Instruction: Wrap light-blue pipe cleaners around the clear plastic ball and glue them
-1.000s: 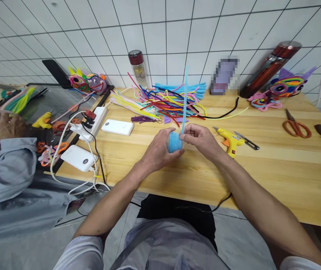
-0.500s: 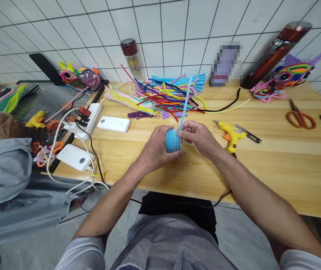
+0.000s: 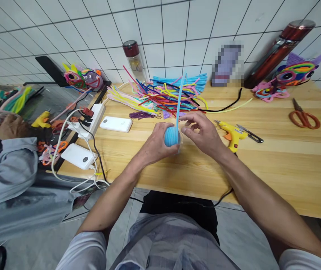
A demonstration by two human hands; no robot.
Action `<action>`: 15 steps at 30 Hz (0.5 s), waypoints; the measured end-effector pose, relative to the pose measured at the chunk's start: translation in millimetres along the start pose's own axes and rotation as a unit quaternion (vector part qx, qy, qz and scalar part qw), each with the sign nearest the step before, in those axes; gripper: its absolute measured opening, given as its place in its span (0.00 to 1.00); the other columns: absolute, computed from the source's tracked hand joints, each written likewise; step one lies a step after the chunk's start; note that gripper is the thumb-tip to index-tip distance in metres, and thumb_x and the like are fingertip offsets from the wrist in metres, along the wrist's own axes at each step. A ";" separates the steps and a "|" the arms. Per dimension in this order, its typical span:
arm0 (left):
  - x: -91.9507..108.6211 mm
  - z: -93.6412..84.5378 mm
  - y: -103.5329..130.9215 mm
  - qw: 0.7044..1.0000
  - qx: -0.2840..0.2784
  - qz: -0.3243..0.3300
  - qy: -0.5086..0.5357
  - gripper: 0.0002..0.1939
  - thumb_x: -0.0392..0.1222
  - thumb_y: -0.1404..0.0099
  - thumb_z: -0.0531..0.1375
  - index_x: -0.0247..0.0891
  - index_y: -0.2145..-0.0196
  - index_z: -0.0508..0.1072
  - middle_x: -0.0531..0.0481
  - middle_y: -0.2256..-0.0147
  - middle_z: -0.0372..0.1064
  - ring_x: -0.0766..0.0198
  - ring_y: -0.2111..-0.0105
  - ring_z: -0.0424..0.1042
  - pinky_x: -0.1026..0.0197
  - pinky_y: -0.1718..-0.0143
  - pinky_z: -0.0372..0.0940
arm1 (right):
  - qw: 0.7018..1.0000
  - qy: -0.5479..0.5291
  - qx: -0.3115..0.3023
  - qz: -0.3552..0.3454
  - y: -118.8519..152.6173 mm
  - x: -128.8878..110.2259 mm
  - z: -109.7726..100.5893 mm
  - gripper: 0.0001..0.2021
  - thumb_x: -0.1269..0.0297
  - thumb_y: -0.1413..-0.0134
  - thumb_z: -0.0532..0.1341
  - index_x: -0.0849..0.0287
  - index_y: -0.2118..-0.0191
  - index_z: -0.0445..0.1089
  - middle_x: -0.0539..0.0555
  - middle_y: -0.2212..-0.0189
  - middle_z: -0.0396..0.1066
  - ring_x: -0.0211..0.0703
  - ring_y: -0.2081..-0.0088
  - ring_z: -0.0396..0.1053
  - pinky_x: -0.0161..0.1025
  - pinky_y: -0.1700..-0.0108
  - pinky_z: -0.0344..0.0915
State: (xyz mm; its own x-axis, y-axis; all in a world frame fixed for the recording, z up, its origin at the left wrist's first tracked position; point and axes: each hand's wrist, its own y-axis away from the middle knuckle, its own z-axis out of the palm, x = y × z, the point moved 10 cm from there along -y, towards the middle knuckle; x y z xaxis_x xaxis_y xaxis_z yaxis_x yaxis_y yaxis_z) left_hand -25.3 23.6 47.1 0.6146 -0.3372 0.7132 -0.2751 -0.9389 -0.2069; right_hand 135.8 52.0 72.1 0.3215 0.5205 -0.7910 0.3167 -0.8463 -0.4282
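My left hand (image 3: 157,144) is closed around a clear round ball partly wrapped in rows of light blue pipe cleaner (image 3: 171,137). From the wrapped part a loose blue pipe cleaner end (image 3: 180,95) stands up, pointing toward the back of the table. My right hand (image 3: 202,133) is just to the right of the ball, its thumb and fingers parted. Its fingertips are close by the standing strand and do not appear to grip it. Bare clear plastic shows at the ball's right side.
Behind the hands lies a pile of coloured pipe cleaners (image 3: 166,95). To the right are a yellow glue gun (image 3: 232,135), thread snips (image 3: 250,134) and orange-handled scissors (image 3: 303,118). White power banks (image 3: 116,124) and a power strip (image 3: 91,122) sit left, near a co-worker's hand (image 3: 12,126).
My right hand's fingers have come off the blue strand and spread apart. The strand now rises more to the left, across the ball's side. My left hand has turned the ball slightly.
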 end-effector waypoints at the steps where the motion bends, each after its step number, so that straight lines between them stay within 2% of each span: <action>1: -1.0 0.1 -2.6 1.000 -0.004 0.002 0.005 0.33 0.43 0.41 0.70 0.43 0.39 0.68 0.41 0.41 0.70 0.46 0.36 0.70 0.42 0.32 0.68 | 0.999 0.030 -0.006 -0.033 0.1 -6.2 -0.7 0.13 0.57 0.32 0.66 0.49 0.45 0.79 0.59 0.45 0.77 0.54 0.47 0.76 0.50 0.51 0.78; 4: -0.3 -1.2 -11.0 1.000 -0.010 0.013 0.013 0.34 0.44 0.42 0.70 0.43 0.39 0.68 0.40 0.40 0.70 0.46 0.36 0.70 0.41 0.31 0.67 | 0.989 0.095 -0.023 -0.107 1.5 -19.0 0.8 0.16 0.61 0.27 0.61 0.47 0.40 0.79 0.60 0.35 0.72 0.60 0.34 0.71 0.60 0.39 0.76; 7: 3.6 -3.6 -21.4 0.999 -0.018 0.027 0.016 0.33 0.44 0.41 0.70 0.43 0.39 0.69 0.40 0.39 0.71 0.45 0.37 0.70 0.40 0.31 0.66 | 0.978 0.145 -0.025 -0.145 1.8 -26.1 0.8 0.21 0.62 0.25 0.59 0.44 0.33 0.74 0.60 0.29 0.67 0.62 0.29 0.66 0.65 0.30 0.69; 11: 4.3 -3.2 -38.6 0.998 -0.061 0.026 0.019 0.33 0.44 0.41 0.68 0.38 0.38 0.70 0.38 0.41 0.71 0.45 0.40 0.72 0.40 0.33 0.68 | 0.968 0.187 0.002 -0.165 -1.4 -32.5 -9.2 0.27 0.59 0.25 0.60 0.43 0.25 0.65 0.60 0.26 0.64 0.66 0.25 0.61 0.70 0.27 0.64; 15: 3.9 1.8 -52.1 0.992 -0.119 0.028 0.022 0.34 0.44 0.41 0.68 0.39 0.37 0.72 0.41 0.40 0.73 0.45 0.38 0.72 0.41 0.31 0.66 | 0.958 0.222 -0.011 -0.182 -4.8 -32.4 -9.3 0.21 0.60 0.25 0.60 0.40 0.32 0.73 0.57 0.27 0.67 0.64 0.26 0.64 0.72 0.27 0.63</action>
State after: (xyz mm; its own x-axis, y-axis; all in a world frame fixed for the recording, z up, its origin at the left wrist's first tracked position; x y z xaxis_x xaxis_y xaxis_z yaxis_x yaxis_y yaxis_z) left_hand -7.3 71.1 59.5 0.5621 -0.3792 0.7350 -0.4775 -0.8744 -0.0859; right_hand 132.1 40.3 103.8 0.5321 0.7820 -0.3246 0.4977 -0.5990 -0.6273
